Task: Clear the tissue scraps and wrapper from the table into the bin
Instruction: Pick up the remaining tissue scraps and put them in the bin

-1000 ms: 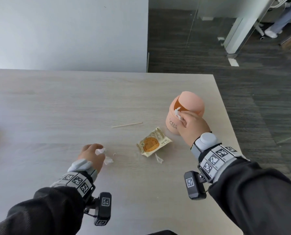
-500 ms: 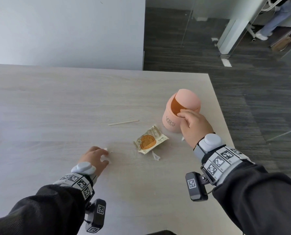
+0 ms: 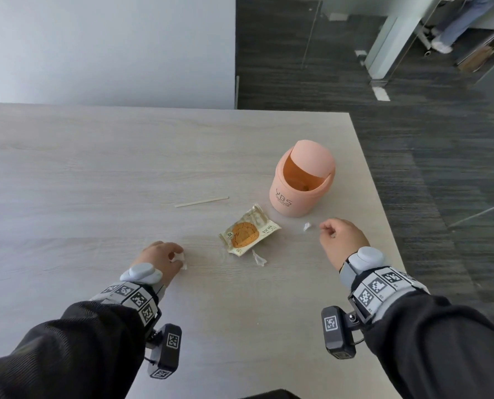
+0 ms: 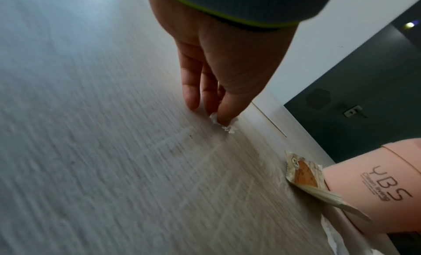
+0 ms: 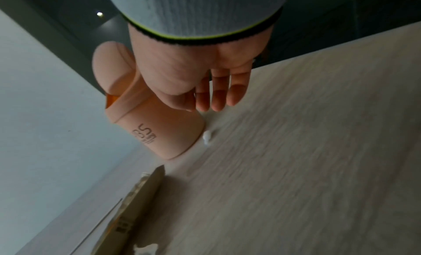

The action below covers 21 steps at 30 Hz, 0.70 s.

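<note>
Little looks cleared so far. The left hand pinches a crumpled white tissue scrap against the pale wood bench; the right hand, fingers loosely curled and empty, nears another white scrap beside the pink swing-lid bin toward the right edge. The yellow cookie wrapper and a third scrap remain.

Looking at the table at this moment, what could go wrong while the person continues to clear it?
1. The left hand pinches a tissue scrap only with its fingertips; bits may tear off and stay on the table.
2. The small scrap beside the bin is tiny and light; the right hand may brush it away.
3. The wrapper looks wide for the bin's opening and may catch.
</note>
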Each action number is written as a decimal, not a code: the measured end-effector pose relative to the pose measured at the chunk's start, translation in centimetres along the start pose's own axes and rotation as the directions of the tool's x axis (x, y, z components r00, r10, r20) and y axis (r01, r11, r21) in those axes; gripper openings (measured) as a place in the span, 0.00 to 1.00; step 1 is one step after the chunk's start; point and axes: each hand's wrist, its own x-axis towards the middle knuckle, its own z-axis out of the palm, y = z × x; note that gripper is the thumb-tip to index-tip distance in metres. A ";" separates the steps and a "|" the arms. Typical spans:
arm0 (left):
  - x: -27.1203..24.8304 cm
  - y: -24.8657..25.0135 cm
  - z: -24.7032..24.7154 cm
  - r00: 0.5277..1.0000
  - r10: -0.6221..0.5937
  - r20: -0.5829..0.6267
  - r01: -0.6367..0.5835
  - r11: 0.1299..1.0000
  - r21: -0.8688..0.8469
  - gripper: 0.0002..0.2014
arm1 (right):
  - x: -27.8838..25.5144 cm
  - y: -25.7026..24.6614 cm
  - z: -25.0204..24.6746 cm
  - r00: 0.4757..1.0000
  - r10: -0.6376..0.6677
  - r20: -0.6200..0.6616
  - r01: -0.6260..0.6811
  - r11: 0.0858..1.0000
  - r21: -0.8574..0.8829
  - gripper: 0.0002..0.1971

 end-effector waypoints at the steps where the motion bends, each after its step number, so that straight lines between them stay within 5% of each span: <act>1: 0.1 0.2 -0.1 1.000 -0.003 -0.001 0.003 1.000 0.001 0.11 | 0.3 0.5 0.3 0.999 0.036 0.038 -0.035 0.999 -0.015 0.13; 10: -0.7 1.7 1.4 0.999 -0.024 -0.031 0.021 0.995 -0.093 0.02 | 2.0 0.6 3.0 0.979 -0.079 0.187 0.101 0.989 -0.111 0.20; 17: -2.0 2.9 2.4 0.994 -0.109 0.008 0.105 0.940 -0.325 0.04 | 1.5 0.6 4.1 0.957 -0.093 0.276 0.165 0.955 -0.248 0.05; 21: -2.6 3.2 2.2 0.989 -0.145 0.001 0.130 0.880 -0.456 0.02 | -1.1 0.0 5.2 0.907 -0.251 0.337 0.296 0.951 -0.087 0.03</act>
